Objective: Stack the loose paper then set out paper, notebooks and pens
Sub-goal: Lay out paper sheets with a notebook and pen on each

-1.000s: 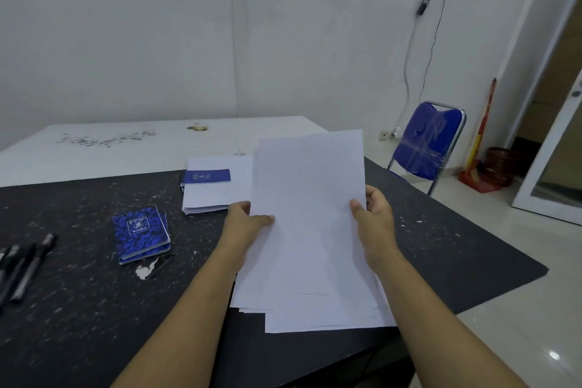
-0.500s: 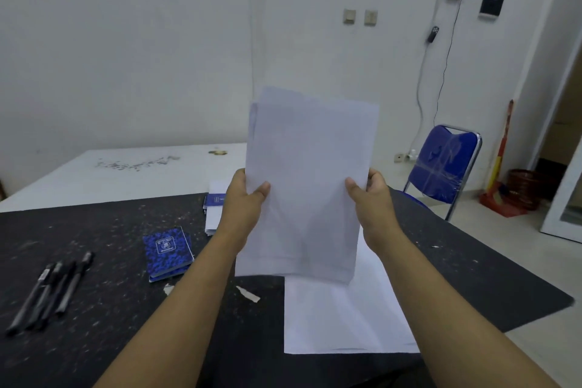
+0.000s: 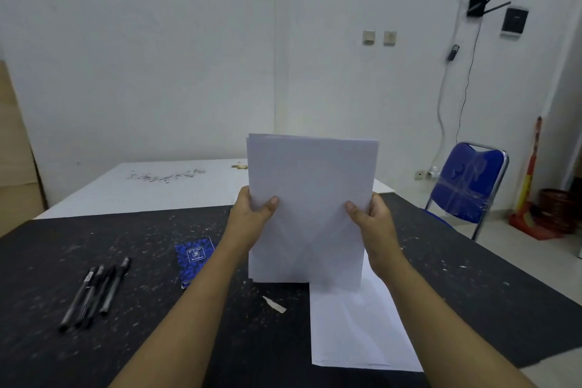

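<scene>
One wide-angle camera, worn on the person's head, looks forward and slightly down from the near edge of the table [image 3: 78,246]. It sits close above both forearms, which reach in from the bottom of the frame. The left hand [image 3: 252,214] and right hand [image 3: 374,220] hold a stack of paper [image 3: 311,192] upright at centre frame, near the lens, over the table's near half. Past the table's far edge stands the white wall [image 3: 141,57]. A blue chair [image 3: 469,179] sits off the table's right side, and pens [image 3: 94,293] lie on its left part.
</scene>
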